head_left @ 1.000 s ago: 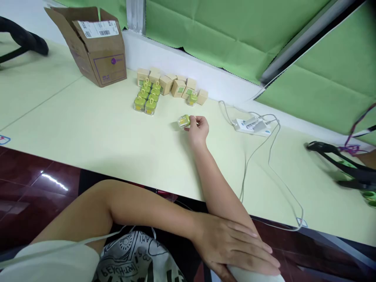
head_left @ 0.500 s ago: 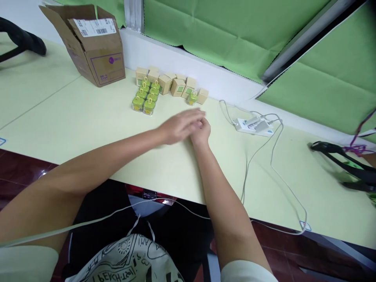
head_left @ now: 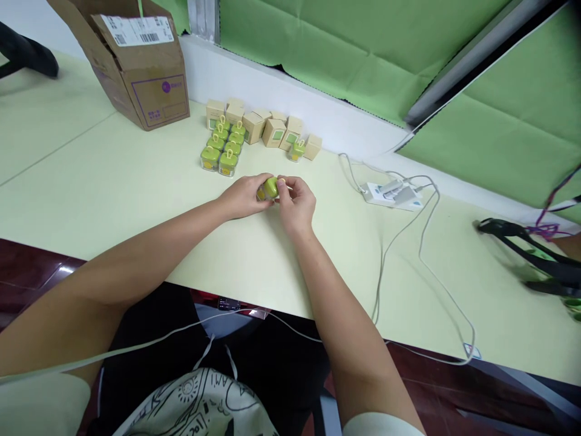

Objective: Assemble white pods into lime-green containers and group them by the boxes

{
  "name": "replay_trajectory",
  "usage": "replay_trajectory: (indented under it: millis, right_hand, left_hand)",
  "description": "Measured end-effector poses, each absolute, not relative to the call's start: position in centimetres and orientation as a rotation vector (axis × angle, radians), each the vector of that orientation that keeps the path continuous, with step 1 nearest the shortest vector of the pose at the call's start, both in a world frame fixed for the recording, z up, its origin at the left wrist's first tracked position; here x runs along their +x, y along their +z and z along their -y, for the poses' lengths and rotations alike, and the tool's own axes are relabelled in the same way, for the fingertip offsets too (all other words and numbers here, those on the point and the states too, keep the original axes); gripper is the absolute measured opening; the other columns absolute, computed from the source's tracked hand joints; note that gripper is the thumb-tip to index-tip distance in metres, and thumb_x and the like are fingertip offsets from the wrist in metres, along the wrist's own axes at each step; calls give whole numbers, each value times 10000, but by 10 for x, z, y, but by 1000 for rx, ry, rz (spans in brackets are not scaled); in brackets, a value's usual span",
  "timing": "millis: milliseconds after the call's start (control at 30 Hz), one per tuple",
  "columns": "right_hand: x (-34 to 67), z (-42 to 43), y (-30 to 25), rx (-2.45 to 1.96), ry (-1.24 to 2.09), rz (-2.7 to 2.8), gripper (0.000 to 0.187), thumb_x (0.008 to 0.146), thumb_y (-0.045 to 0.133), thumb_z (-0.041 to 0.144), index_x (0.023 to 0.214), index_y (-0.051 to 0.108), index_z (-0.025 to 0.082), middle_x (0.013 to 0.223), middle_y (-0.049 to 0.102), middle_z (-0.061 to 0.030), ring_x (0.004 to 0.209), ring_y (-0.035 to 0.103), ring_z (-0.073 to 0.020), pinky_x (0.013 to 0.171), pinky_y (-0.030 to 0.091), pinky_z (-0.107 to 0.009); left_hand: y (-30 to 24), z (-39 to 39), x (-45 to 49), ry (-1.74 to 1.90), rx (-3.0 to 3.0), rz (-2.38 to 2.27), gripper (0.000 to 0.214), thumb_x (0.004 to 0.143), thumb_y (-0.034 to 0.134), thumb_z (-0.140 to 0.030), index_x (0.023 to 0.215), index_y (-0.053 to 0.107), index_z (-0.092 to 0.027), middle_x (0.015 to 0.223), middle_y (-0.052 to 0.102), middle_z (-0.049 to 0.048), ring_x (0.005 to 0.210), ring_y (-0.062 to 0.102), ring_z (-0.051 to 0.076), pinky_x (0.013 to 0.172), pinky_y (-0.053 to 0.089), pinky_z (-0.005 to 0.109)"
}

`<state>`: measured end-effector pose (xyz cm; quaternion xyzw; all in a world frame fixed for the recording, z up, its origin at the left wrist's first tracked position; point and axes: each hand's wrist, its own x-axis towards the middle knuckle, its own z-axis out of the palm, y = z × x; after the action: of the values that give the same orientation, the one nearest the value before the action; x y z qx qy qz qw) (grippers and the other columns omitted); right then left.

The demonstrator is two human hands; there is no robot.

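A small green-topped clear container (head_left: pixel 269 188) is held between both my hands just above the pale table (head_left: pixel 136 194). My left hand (head_left: pixel 242 196) grips its left side with curled fingers. From the right, my right hand (head_left: pixel 297 203) pinches the same container. Behind them stand two rows of similar green containers (head_left: pixel 221 149) and a line of small tan cartons (head_left: pixel 265 128) along the white ledge. One more green container (head_left: pixel 296 150) sits among the cartons.
An open cardboard box (head_left: pixel 138 66) lies tipped at the back left. A white power strip (head_left: pixel 393 195) with cables trailing to the table's front edge lies at the right. Black straps (head_left: pixel 531 257) lie at the far right. Green cloth covers the wall behind.
My left hand rose from my right elbow, crossed to the table and closed on the green container. The container has shifted slightly left and towards me, held by both hands.
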<state>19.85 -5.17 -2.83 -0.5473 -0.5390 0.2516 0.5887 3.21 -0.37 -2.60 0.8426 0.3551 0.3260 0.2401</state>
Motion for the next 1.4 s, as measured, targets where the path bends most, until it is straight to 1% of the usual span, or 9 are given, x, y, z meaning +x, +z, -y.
replay_trajectory:
  millis: [267, 400, 467, 567, 633, 733, 933, 1200, 1400]
  right_hand:
    - [217, 34, -34, -1171, 850, 807, 324, 935, 753, 521, 914, 573, 252, 888, 698, 19, 819, 749, -147, 788, 712, -333]
    - [219, 35, -32, -1114, 1042, 641, 262, 913, 792, 408, 888, 590, 245, 876, 720, 13, 774, 749, -148, 812, 726, -333]
    - [217, 37, -30, -1077, 1105, 645, 229, 906, 797, 378, 898, 614, 241, 911, 750, -2, 787, 754, -154, 820, 728, -335]
    - [212, 42, -27, -1039, 1141, 707, 229, 912, 795, 394, 919, 622, 244, 941, 768, -9, 856, 778, -169, 864, 726, -352]
    - [208, 44, -25, -1015, 1139, 759, 255, 917, 796, 425, 934, 612, 248, 946, 766, 0, 908, 788, -171, 913, 718, -369]
    - [204, 48, -23, -974, 1132, 815, 282, 913, 810, 440, 958, 601, 255, 1005, 777, 8, 974, 791, -165, 964, 706, -394]
    - [202, 53, -17, -967, 1141, 869, 292, 892, 838, 419, 1015, 621, 266, 1050, 794, 5, 994, 787, -164, 1005, 692, -430]
    - [199, 59, -12, -1006, 1151, 947, 268, 864, 789, 324, 1100, 669, 286, 1077, 789, 18, 989, 781, -170, 1019, 683, -467]
    - [197, 62, -7, -1062, 1151, 1017, 305, 901, 769, 465, 1148, 719, 294, 1086, 762, 18, 902, 782, -181, 924, 709, -474]
  left_hand:
    - [-41, -16, 27, 816, 2369, -1225, 625, 867, 784, -421, 1405, 652, -132, 1348, 730, 189, 1295, 660, 370, 1119, 536, 515]
    - [-34, -12, 24, 1079, 2400, -1125, 687, 867, 773, -373, 1489, 584, -151, 1532, 617, 193, 1453, 542, 370, 1257, 429, 545]
    - [-26, -6, 21, 1228, 2377, -1035, 527, 907, 717, -344, 1405, 636, -192, 1454, 659, 158, 1357, 596, 322, 1182, 491, 492]
    - [-17, 5, 20, 1288, 2287, -944, 306, 971, 649, -383, 1218, 701, -210, 1212, 736, 110, 1011, 661, 239, 959, 562, 410]
    - [-14, 9, 23, 1264, 2218, -904, 309, 982, 650, -442, 1169, 716, -205, 1101, 753, 82, 827, 613, 189, 837, 549, 366]
    - [-17, 10, 28, 1246, 2062, -877, 373, 945, 706, -506, 1168, 720, -208, 1042, 763, 54, 718, 559, 141, 721, 514, 310]
    - [-26, 8, 34, 1288, 1848, -791, 429, 883, 769, -487, 1197, 686, -206, 1123, 748, 86, 949, 701, 183, 731, 564, 274]
    - [-20, 12, 33, 1344, 1900, -790, 329, 927, 750, -413, 1179, 713, -203, 1216, 713, 108, 1002, 721, 192, 818, 633, 311]
    - [-12, 16, 25, 1356, 2243, -782, 304, 934, 681, -278, 1222, 765, -232, 1226, 719, 90, 1096, 705, 216, 919, 610, 355]
